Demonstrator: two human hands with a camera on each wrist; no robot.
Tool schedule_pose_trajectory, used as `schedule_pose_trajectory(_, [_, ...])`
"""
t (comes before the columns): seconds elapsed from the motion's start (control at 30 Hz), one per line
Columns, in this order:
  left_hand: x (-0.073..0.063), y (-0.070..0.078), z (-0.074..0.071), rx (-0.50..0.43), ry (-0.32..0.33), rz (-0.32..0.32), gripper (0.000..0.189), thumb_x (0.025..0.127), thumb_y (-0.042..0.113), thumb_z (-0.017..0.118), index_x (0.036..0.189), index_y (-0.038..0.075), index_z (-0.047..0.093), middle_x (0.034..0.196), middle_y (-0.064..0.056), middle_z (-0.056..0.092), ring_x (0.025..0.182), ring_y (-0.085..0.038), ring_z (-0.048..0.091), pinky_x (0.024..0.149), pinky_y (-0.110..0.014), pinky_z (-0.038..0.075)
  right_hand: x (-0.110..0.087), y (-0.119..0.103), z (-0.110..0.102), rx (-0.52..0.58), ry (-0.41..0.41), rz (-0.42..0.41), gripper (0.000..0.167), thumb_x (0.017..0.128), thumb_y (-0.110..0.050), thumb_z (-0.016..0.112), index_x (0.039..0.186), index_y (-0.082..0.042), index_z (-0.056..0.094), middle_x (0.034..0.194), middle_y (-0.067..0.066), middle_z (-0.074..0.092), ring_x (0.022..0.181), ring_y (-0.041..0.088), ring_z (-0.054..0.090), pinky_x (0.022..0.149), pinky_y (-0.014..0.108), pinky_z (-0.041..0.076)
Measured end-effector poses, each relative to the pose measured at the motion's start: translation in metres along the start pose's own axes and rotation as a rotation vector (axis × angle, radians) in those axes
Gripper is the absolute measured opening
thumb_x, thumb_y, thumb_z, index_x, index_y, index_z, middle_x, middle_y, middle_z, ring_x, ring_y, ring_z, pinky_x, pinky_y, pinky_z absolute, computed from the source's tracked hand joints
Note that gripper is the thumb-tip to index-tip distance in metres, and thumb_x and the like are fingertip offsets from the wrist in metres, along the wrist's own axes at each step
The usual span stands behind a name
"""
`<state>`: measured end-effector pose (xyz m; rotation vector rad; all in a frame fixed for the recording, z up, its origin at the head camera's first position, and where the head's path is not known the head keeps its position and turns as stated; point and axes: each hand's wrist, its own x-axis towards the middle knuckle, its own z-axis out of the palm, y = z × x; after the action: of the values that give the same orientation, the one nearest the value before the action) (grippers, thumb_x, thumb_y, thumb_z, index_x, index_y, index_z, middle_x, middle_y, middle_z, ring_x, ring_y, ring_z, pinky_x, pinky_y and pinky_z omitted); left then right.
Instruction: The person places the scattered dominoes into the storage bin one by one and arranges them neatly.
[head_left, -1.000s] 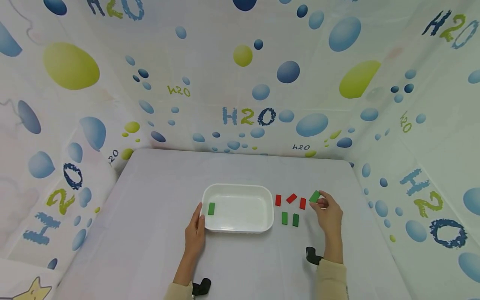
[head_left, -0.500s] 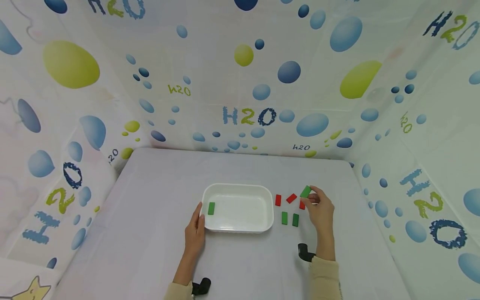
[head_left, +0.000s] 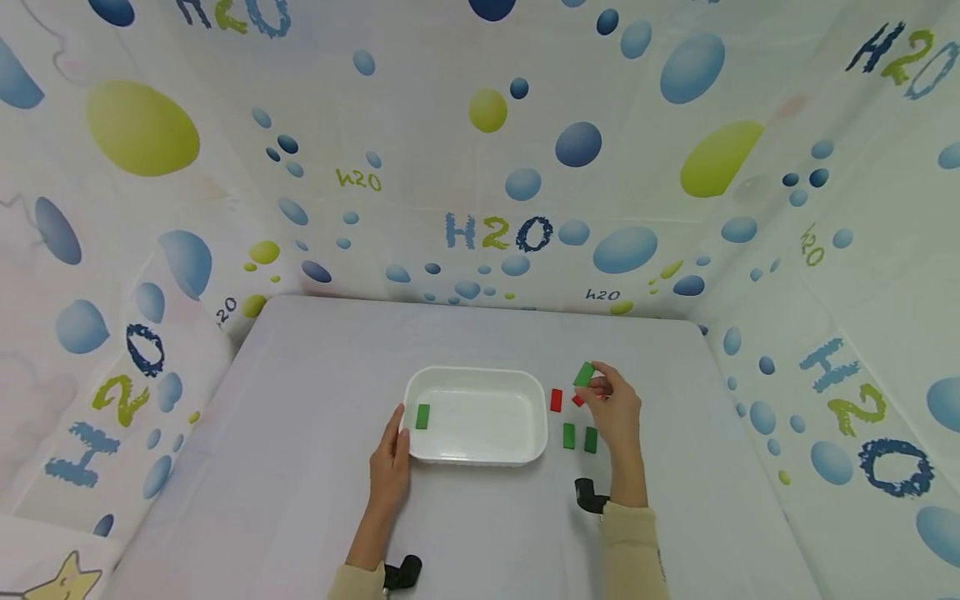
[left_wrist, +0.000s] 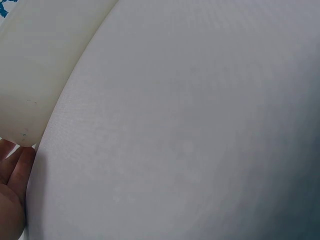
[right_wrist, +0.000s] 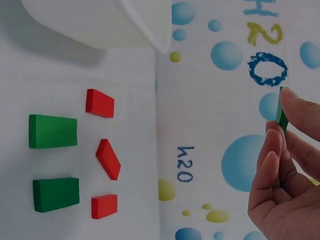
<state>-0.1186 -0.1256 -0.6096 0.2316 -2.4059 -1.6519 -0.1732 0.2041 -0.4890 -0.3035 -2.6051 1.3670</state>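
Observation:
In the head view my left hand (head_left: 390, 475) holds the left side of a white rectangular tray (head_left: 483, 417), its fingers along the outer wall and its thumb at the near corner. One green block (head_left: 423, 417) lies inside the tray at the left. My right hand (head_left: 618, 417) pinches another green block (head_left: 584, 374) between thumb and fingertips, raised over the red blocks right of the tray. The right wrist view shows this held block (right_wrist: 282, 110) edge-on. In the left wrist view, fingers (left_wrist: 20, 170) meet the tray's underside corner.
Two green blocks (head_left: 569, 436) lie right of the tray. Behind them is a row of three red blocks (right_wrist: 100, 103), partly covered by my right hand in the head view. A patterned curtain (head_left: 487, 167) encloses the white-covered table (head_left: 300, 400).
My right hand has moved left toward the tray with the green block in its fingers, passing over the red blocks. The left hand and the tray have stayed put.

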Motion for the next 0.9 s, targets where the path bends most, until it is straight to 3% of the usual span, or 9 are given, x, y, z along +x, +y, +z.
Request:
schedule_pose_trajectory(0.3, [0.000,0.000,0.000,0.008,0.001,0.007,0.046,0.106,0.027,0.041,0.151,0.022,0.039,0.154,-0.007,0.042,0.143,-0.028,0.038,0.115,-0.046,0.033,0.004,-0.011,0.024,0.017,-0.042,-0.066,0.049,0.085,-0.011,0.075,0.131,-0.007,0.060,0.099,0.015,0.067,0.092,0.027,0.063,0.078,0.032,0.054])
schedule_pose_trajectory(0.6, [0.000,-0.001,0.001,0.014,0.003,0.012,0.046,0.106,0.028,0.041,0.151,0.023,0.038,0.153,-0.005,0.043,0.142,-0.027,0.039,0.114,-0.045,0.034,0.003,-0.025,0.062,0.026,-0.115,-0.107,0.048,0.085,-0.011,0.076,0.130,-0.008,0.060,0.096,0.012,0.067,0.089,0.023,0.063,0.075,0.028,0.054])
schedule_pose_trajectory(0.83, [-0.001,0.001,0.000,0.018,0.018,0.001,0.045,0.105,0.030,0.043,0.150,0.026,0.041,0.152,-0.002,0.045,0.141,-0.022,0.041,0.114,-0.023,0.031,-0.002,-0.035,0.102,0.075,-0.185,-0.158,0.046,0.083,-0.009,0.077,0.127,-0.007,0.063,0.092,0.008,0.066,0.085,0.018,0.062,0.069,0.023,0.052])
schedule_pose_trajectory(0.9, [-0.001,0.001,0.000,0.025,0.019,0.001,0.045,0.105,0.029,0.043,0.150,0.025,0.041,0.152,-0.002,0.045,0.141,-0.023,0.041,0.114,-0.024,0.032,-0.004,-0.037,0.113,0.069,-0.211,-0.167,0.046,0.083,-0.009,0.077,0.126,-0.007,0.063,0.091,0.008,0.066,0.085,0.018,0.062,0.068,0.022,0.052])
